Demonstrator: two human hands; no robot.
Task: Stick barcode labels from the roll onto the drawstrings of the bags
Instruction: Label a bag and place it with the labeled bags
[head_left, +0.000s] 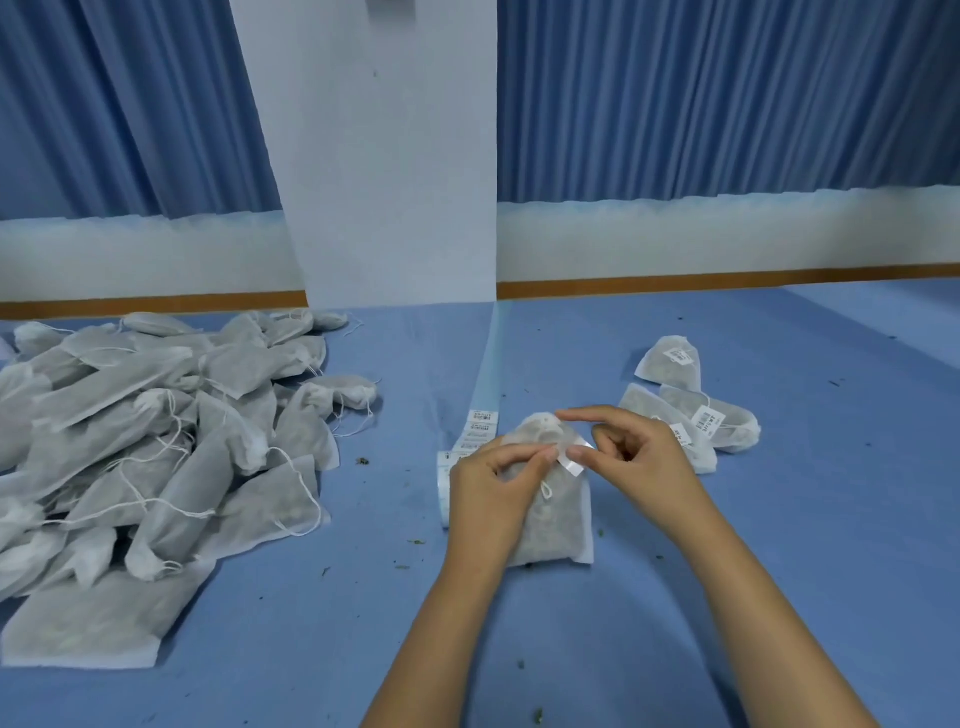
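Note:
A white mesh bag (558, 519) filled with dark herbs lies on the blue table in front of me, its gathered neck pointing away. A knotted end of its drawstring (545, 491) lies on the bag. My left hand (493, 480) and my right hand (631, 454) pinch a white label (574, 457) between thumb and fingers just above the bag. The right index finger stretches out over the bag's neck. The label strip (480, 421), with barcode labels on it, runs away from me just left of the bag, partly hidden by my left hand.
A big heap of mesh bags with loose drawstrings (156, 441) fills the left side of the table. Three bags carrying barcode labels (691, 410) lie at the right. A white pillar (384, 182) and blue curtains stand behind. Herb crumbs dot the table.

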